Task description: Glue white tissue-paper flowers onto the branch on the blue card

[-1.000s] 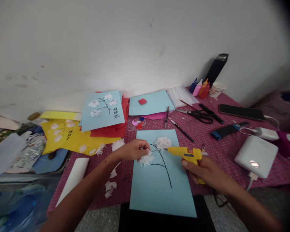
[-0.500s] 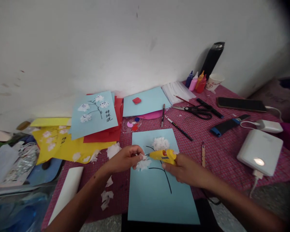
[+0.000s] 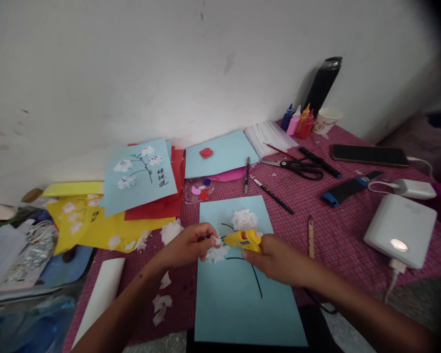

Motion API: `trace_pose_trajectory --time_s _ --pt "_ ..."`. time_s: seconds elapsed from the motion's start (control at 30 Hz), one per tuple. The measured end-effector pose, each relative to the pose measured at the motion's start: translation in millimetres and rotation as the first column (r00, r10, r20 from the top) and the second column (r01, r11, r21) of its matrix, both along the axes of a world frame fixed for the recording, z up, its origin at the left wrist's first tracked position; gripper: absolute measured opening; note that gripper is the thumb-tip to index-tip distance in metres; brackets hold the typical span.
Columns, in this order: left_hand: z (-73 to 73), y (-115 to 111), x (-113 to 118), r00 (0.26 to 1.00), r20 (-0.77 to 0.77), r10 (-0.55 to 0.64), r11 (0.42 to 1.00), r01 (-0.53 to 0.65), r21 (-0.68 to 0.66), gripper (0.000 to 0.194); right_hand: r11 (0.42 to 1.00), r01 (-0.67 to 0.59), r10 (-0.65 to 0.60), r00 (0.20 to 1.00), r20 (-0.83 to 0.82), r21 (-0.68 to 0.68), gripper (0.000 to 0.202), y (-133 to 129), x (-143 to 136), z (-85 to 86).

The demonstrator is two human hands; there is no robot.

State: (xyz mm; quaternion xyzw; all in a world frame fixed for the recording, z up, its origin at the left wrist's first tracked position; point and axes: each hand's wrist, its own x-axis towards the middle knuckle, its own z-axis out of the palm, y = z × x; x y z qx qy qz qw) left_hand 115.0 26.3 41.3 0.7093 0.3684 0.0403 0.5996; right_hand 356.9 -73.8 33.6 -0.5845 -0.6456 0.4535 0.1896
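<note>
Far left of the work: white roll (image 3: 102,294), lying near to far on the checked cloth (image 3: 185,299). To its right, torn white scraps (image 3: 161,309), loose on the cloth.

Left hand (image 3: 193,245): thumb and fingers pinched together on a small white paper piece (image 3: 217,241), held over the left edge of the light blue sheet (image 3: 242,314). White paper cluster (image 3: 216,255) lies on that sheet just to the near side of the fingertips.

Key relation: the glue gun (image 3: 244,240) lies directly right of the pinched piece, long axis roughly left to right, nozzle at its left end facing the left fingertips. Tip and piece are just beside each other; contact cannot be judged, as the tip is small and blurred here. Left hand is the nearer one to the nozzle.

Fuller white flower (image 3: 244,219): on the sheet, just to the far side of the gun. Drawn black stem (image 3: 257,282) runs nearward, right of centre.

Right hand (image 3: 279,260): fingers wrapped round the gun from the right; trigger finger not readable. Wooden stick (image 3: 310,238) farther right, on the cloth.
</note>
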Motion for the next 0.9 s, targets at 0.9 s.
trace_pose_trajectory --time_s 0.9 --pt "8.4 -1 6 0.998 -0.038 0.047 0.999 -0.047 -0.012 0.021 1.0 -0.007 0.006 0.994 0.112 0.013 0.039 -9 17 20.7"
